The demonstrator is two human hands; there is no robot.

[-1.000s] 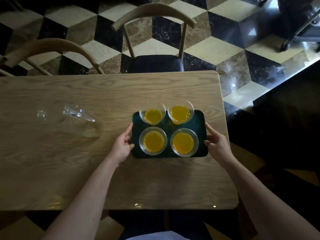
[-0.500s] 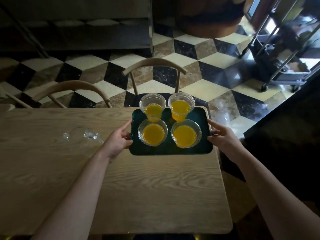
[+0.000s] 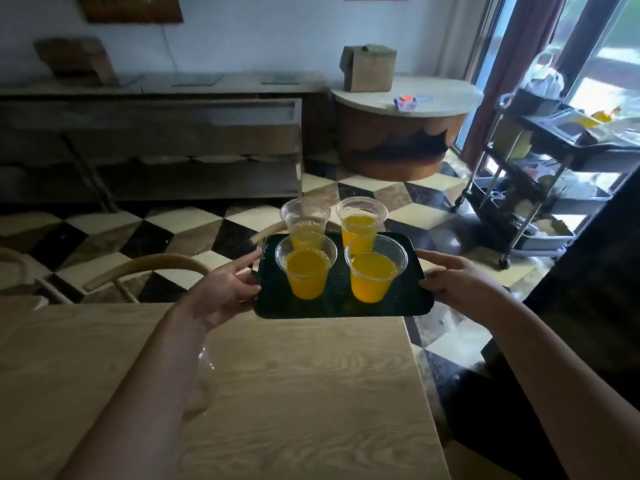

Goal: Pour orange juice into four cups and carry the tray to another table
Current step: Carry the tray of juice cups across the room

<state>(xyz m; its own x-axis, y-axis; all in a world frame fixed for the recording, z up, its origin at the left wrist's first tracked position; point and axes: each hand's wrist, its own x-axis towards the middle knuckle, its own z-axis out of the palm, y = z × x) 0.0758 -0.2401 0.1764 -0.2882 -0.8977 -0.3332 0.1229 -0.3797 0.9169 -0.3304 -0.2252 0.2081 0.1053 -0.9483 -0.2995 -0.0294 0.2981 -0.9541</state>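
Observation:
A dark green tray (image 3: 341,306) is held in the air above the far right corner of the wooden table (image 3: 294,393). Several clear plastic cups of orange juice stand upright on it: near left cup (image 3: 306,268), near right cup (image 3: 375,271), far left cup (image 3: 304,220), far right cup (image 3: 360,220). My left hand (image 3: 225,289) grips the tray's left edge, thumb on top. On the right edge my right hand (image 3: 460,285) grips the same way. The empty glass pitcher (image 3: 202,386) lies on the table, mostly hidden behind my left forearm.
Two wooden chairs (image 3: 149,271) stand past the table's far edge on a checkered floor. A round white-topped table (image 3: 446,95) with a cardboard box (image 3: 369,67) is at the back. A black wheeled cart (image 3: 540,174) stands right. A long low shelf (image 3: 149,140) lines the wall.
Both hands have lifted the tray off the table and carried it up and forward. My head has risen, bringing the room's back wall into view. The pitcher stays on the table.

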